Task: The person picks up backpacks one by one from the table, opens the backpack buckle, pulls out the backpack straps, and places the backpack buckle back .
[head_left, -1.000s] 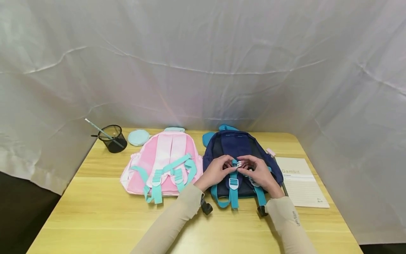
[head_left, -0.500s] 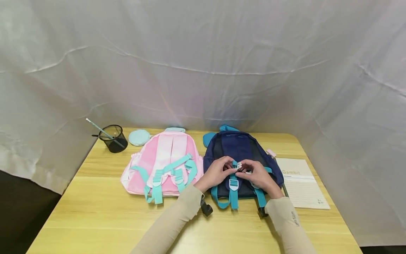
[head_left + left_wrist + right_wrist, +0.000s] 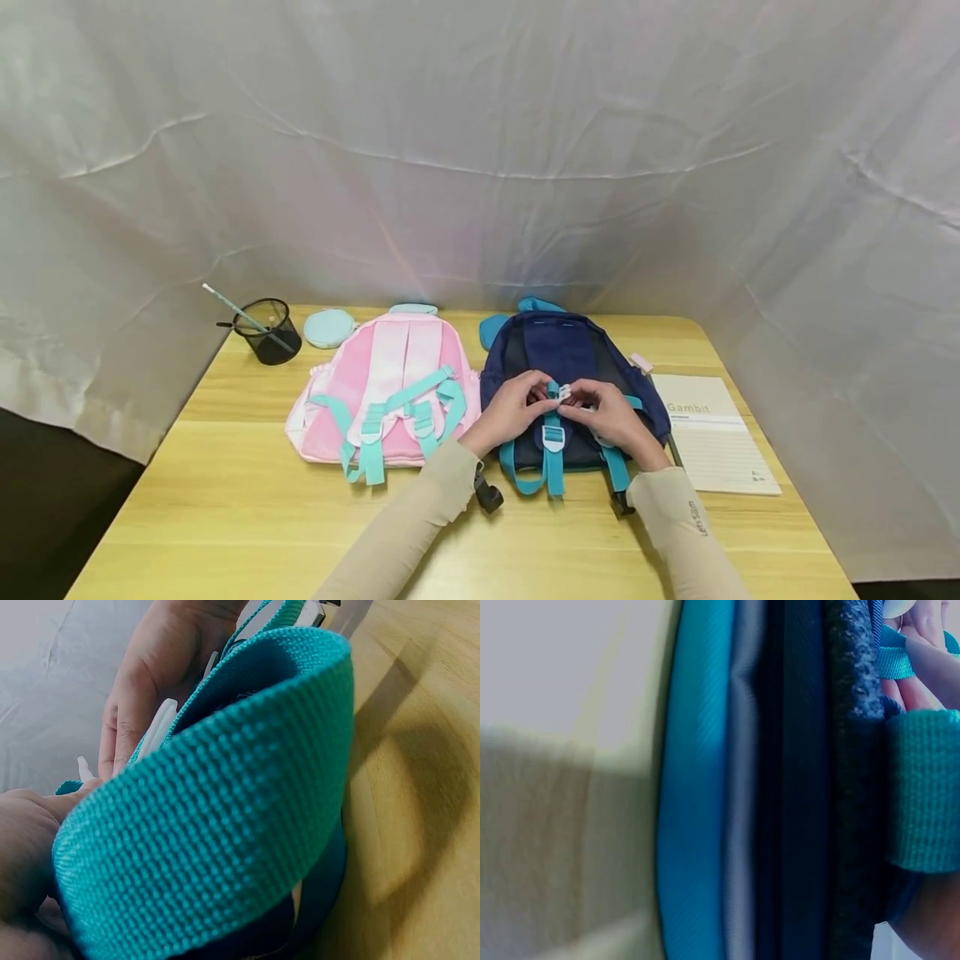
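Observation:
A navy backpack (image 3: 558,333) lies on the table with its teal shoulder straps facing up. Over its middle, my left hand (image 3: 513,408) pinches a teal strap end by a white plastic buckle (image 3: 565,392). From the other side my right hand (image 3: 611,412) pinches at the same buckle, its white prongs showing between the fingertips. Whether the two buckle halves are joined cannot be told. A teal strap loop (image 3: 225,817) covers much of the left wrist view and partly hides both hands. In the right wrist view the backpack's edge (image 3: 802,787) hides most of the work.
Left of the navy backpack lies a pink backpack (image 3: 360,358) with mint straps. Behind it are a round pale blue pouch (image 3: 328,328) and a black mesh pen holder (image 3: 275,346) with a pencil. A notebook (image 3: 716,450) and small pink object (image 3: 641,362) lie at right.
My right hand has shifted slightly down at the buckle, and its white prongs show more plainly. The left hand stays nearly in place; both backpacks lie as before.

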Tool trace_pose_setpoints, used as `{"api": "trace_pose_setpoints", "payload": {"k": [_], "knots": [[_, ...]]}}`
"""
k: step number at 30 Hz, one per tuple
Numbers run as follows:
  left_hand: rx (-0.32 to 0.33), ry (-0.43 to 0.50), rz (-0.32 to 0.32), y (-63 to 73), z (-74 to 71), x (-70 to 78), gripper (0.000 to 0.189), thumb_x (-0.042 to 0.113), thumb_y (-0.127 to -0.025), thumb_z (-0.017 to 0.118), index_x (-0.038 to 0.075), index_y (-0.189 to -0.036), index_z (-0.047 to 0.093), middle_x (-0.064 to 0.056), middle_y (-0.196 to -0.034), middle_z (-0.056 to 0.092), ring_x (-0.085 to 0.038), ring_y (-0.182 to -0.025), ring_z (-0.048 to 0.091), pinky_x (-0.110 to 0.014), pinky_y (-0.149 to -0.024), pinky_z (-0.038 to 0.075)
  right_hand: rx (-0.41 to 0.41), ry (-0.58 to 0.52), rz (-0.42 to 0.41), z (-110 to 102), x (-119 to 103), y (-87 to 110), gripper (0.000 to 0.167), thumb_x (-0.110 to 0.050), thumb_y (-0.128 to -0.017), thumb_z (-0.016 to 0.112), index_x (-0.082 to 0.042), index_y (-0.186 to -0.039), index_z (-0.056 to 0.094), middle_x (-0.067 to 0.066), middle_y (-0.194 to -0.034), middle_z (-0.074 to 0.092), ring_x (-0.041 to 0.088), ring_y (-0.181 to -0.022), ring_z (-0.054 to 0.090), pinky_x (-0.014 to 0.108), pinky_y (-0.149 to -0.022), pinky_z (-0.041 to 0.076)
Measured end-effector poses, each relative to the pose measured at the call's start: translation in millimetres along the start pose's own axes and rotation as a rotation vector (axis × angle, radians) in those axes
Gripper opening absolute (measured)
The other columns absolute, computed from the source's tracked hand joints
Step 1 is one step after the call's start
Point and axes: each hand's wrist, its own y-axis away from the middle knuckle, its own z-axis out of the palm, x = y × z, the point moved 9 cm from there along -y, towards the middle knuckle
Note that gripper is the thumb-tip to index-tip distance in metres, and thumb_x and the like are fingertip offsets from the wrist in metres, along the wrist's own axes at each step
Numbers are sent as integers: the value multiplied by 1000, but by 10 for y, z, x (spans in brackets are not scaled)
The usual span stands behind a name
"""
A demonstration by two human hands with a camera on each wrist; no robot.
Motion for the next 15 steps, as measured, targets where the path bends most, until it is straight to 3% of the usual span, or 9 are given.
{"api": "trace_pose_setpoints", "payload": {"k": [15], "knots": [[-19,0,-1,5,8,-7,21,25,-103,66,14,-121,65,-1,-110,67,-9,-94,64,-21,-83,53,16,-13,1,-21,48,-18,9,-19,-100,71,-12,-104,75,7,-104,74,12,-90,67,24,-80,53]]}}
